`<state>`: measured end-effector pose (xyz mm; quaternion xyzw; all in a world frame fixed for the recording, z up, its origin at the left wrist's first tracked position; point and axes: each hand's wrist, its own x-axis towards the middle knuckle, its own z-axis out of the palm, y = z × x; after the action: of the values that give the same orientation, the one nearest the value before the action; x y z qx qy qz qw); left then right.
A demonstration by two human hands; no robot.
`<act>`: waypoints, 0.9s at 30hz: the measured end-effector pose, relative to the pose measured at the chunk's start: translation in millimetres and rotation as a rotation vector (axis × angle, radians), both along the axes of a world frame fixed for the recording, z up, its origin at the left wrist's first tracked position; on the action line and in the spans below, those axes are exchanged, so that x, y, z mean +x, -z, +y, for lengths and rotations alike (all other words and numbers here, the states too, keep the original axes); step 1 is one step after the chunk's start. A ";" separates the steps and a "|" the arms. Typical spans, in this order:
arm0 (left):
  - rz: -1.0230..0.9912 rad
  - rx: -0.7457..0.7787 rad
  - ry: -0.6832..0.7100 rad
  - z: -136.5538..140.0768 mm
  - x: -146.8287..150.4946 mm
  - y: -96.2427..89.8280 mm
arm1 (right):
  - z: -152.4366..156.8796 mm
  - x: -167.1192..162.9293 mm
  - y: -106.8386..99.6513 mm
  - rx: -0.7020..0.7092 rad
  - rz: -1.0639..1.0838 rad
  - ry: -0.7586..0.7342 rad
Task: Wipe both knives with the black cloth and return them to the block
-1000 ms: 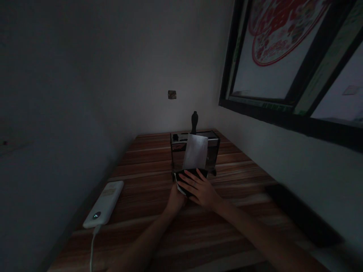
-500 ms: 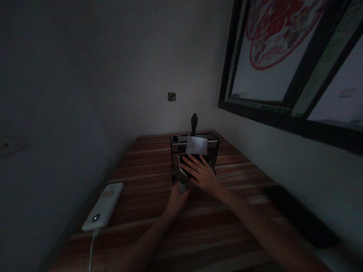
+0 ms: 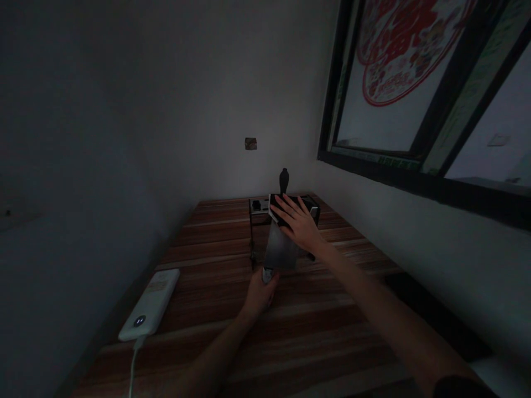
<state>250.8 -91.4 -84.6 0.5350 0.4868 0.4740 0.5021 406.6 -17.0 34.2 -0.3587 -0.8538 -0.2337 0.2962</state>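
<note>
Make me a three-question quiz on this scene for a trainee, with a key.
1. Choose: which grip holds the cleaver by its handle? A: left; B: right; C: both.
2. True or false: a cable runs from the near end of the power bank.
3. Fill in: the right grip rests with spread fingers on a dark pad at the cleaver's ____.

Key: 1: A, left grip; 2: true; 3: blade.

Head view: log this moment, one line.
left hand: holding broad metal cleaver; right hand: flat on black white-edged pad; pad: over cleaver's far end
</note>
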 end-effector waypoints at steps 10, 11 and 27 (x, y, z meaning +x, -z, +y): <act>0.045 0.031 0.001 2.7 -1.1 4.7 | 0.3 -1.8 1.2 0.021 0.010 0.030; 0.046 0.028 0.005 2.6 -1.1 4.7 | 0.0 -1.9 1.7 0.021 0.010 0.033; 0.041 0.019 -0.016 -0.2 -1.4 0.4 | -15.0 -5.5 23.8 0.013 -0.008 0.030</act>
<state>249.4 -91.6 -85.1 0.5453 0.4970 0.4715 0.4830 401.2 -31.9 10.4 -0.3688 -0.8479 -0.2449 0.2916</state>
